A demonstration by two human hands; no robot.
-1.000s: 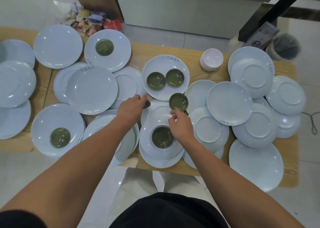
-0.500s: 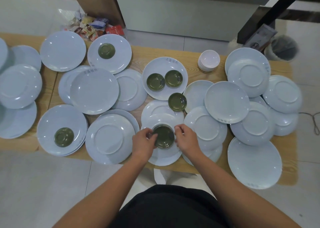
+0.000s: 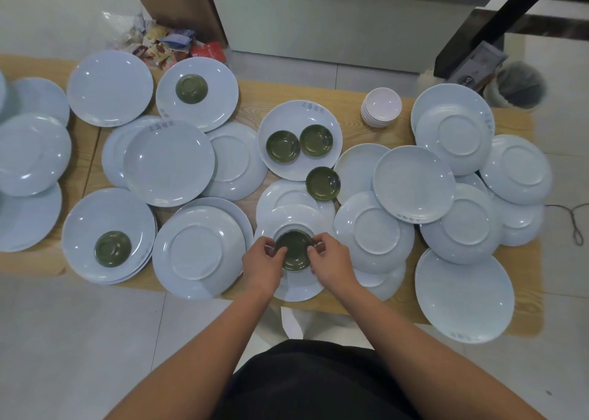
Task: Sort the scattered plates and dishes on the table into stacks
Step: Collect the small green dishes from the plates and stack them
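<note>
While left hand (image 3: 261, 261) and right hand (image 3: 333, 261) pinch the green dish (image 3: 294, 252) atop the plate (image 3: 299, 289), stacking green dishes seems underway; next, lift it onto the loose dish (image 3: 323, 183) just beyond that plate.

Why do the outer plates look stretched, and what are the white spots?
Head view: the wide-angle lens bows the table and stretches the far-left plate; the spots are light glinting off glossy glaze; the centre, with the green dish between left hand and right hand, looks sharp.
</note>
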